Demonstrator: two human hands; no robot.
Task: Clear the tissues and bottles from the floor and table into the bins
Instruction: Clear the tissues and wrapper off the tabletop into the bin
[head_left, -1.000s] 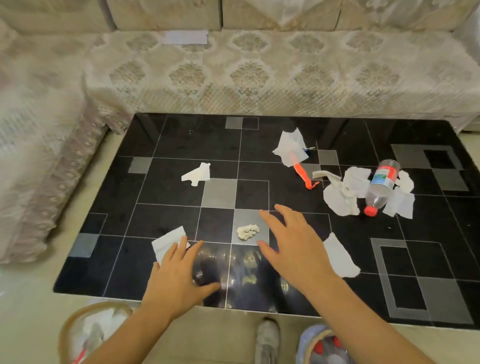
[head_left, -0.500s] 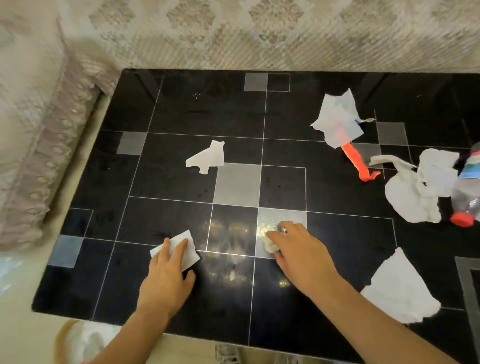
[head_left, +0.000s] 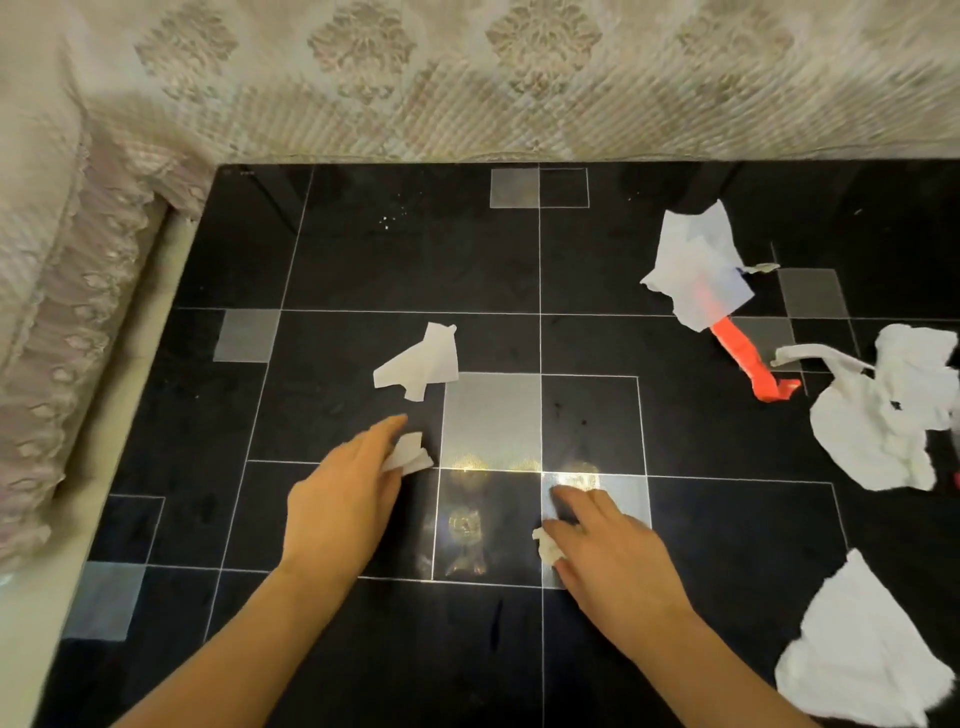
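On the black tiled table (head_left: 363, 249), my left hand (head_left: 343, 504) holds a folded white tissue (head_left: 410, 454) at its fingertips. My right hand (head_left: 613, 556) is closed on a small crumpled tissue ball (head_left: 548, 545) near the table's middle. A loose folded tissue (head_left: 421, 364) lies just beyond my left hand. Another tissue (head_left: 696, 270) lies at the back right over a red strip (head_left: 748, 364). A crumpled pile of tissues (head_left: 883, 415) sits at the right edge, and a flat tissue (head_left: 862, 654) lies at the lower right. No bottle or bin is in view.
A sofa with a patterned lace cover (head_left: 467, 78) runs behind the table and down its left side (head_left: 47, 312). A strip of pale floor (head_left: 104, 452) shows between the sofa and the table's left edge.
My left hand has lifted the flat tissue and moved forward and right toward the folded tissue. My right hand has closed on the small tissue ball and drawn it back. The view has shifted closer.
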